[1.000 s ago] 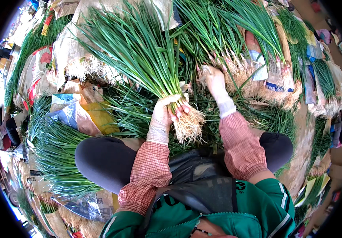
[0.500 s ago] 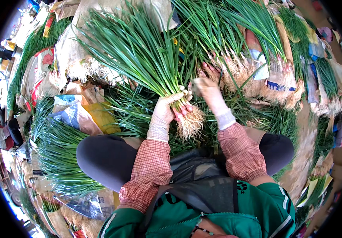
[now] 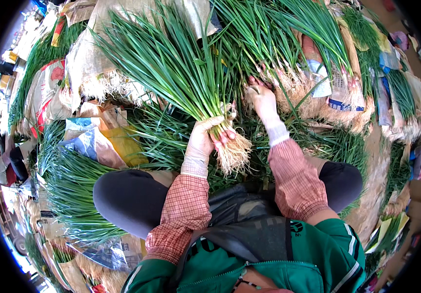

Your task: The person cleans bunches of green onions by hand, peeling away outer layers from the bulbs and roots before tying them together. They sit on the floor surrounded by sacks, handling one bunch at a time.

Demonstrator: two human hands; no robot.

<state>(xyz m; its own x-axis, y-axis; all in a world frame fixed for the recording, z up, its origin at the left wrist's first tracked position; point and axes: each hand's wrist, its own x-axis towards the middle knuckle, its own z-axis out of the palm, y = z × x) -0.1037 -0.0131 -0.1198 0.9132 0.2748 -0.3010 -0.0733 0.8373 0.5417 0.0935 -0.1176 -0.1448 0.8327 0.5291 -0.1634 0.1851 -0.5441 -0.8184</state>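
Note:
In my left hand (image 3: pixel 201 139) is a thick bunch of spring onions (image 3: pixel 186 73), gripped just above its pink bulb ends. Its long green leaves fan up and to the left, and pale straw-coloured roots (image 3: pixel 234 154) hang below the fist. To the right of that bunch, my right hand (image 3: pixel 260 100) is closed at the pink lower ends of loose spring onions (image 3: pixel 244 53) in the pile ahead. Its fingertips are partly hidden, so how many stalks it grips cannot be told. Both hands wear pale gloves.
More rooted bunches (image 3: pixel 288 83) lie ahead and to the right. Beige sacking (image 3: pixel 91 58) covers others at the far left. A yellow and blue plastic sheet (image 3: pixel 117 144) lies beside a green heap (image 3: pixel 73 190) near my left knee (image 3: pixel 122 200). Another person (image 3: pixel 5 161) is at the left rim.
My right hand has moved slightly forward and right, from beside the held bunch to the bulb ends in the pile. My left hand keeps its hold almost in place.

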